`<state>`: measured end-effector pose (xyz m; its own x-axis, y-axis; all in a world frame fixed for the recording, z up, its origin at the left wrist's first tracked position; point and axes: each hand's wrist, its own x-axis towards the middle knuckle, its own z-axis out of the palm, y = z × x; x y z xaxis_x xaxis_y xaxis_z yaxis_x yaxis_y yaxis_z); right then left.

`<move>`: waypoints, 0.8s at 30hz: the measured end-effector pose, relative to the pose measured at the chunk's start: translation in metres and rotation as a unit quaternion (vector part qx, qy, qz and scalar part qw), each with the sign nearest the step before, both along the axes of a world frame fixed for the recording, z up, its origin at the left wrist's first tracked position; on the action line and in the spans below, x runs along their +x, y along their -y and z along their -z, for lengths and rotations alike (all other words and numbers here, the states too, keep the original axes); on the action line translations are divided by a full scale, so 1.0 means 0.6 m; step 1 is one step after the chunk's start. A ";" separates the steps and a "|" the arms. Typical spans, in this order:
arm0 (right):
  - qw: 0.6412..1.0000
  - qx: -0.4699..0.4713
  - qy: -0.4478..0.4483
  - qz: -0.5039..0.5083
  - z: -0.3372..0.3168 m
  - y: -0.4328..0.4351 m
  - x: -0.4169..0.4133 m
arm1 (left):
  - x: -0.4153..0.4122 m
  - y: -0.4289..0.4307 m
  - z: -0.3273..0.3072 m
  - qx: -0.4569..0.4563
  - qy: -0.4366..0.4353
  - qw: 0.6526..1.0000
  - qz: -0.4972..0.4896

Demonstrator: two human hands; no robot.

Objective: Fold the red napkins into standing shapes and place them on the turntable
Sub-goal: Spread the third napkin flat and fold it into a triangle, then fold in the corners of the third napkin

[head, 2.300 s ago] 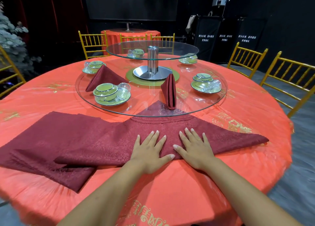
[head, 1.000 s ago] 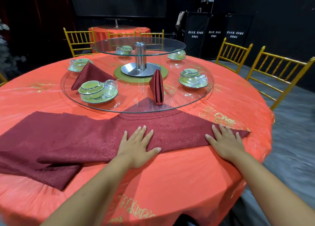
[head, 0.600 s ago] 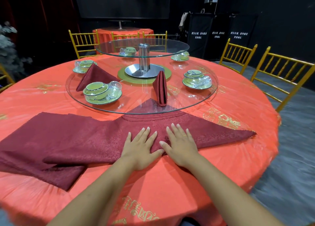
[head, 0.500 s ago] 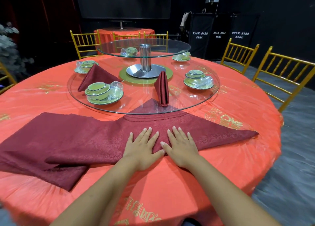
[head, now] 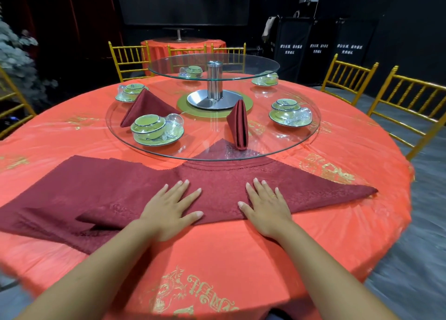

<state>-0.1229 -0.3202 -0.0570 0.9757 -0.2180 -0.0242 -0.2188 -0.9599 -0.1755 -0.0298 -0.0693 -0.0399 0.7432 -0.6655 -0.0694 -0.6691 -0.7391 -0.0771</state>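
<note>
Banquet rm, dark walls, round table [head: 217, 259] w/ orange cloth. L hand [head: 169, 211] and R hand [head: 266, 209] both lie flat, fingers straight and spread, palms down on the red napkin [head: 222, 182]: pressing it, nothing grasped. Napkin is a wide triangle on the cloth at the near side, long fold toward the person, apex tucked under the rim of the glass turntable [head: 311, 131]. On its L it overlaps a stack of unfolded napkins [head: 72, 182]. Already on the turntable: a narrow standing napkin [head: 239, 124] nr the front and a tent-shaped napkin [head: 147, 104] behind a cup set [head: 154, 129].

Step, by my read: smoothing the first triangle fold, so early in this napkin. Next move prob needs a pinch on one side tip to bring it to the apex, w/ the other hand pinning the middle.

Vs 0.5 s ago: hands were side by side at centre, now apart, R hand further R, L hand a bit L. Napkin same place.
</note>
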 end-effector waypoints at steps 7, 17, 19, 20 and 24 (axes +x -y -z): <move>1.000 -0.003 0.002 0.001 -0.001 -0.001 -0.002 | 0.032 -0.116 0.001 -0.032 -0.038 0.998 -0.044; 1.000 -0.001 0.020 0.002 -0.007 -0.004 -0.008 | 0.012 -0.113 -0.016 -0.024 -0.017 0.999 -0.045; 0.998 0.003 0.061 -0.006 -0.014 -0.008 -0.012 | -0.006 -0.113 -0.024 -0.047 0.002 0.999 0.010; 0.996 -0.005 0.084 -0.022 -0.017 -0.012 -0.016 | -0.015 -0.113 -0.030 -0.063 0.010 0.997 0.036; 0.981 -0.006 0.142 -0.130 -0.028 -0.047 -0.035 | -0.034 -0.113 -0.058 -0.156 0.119 0.972 0.133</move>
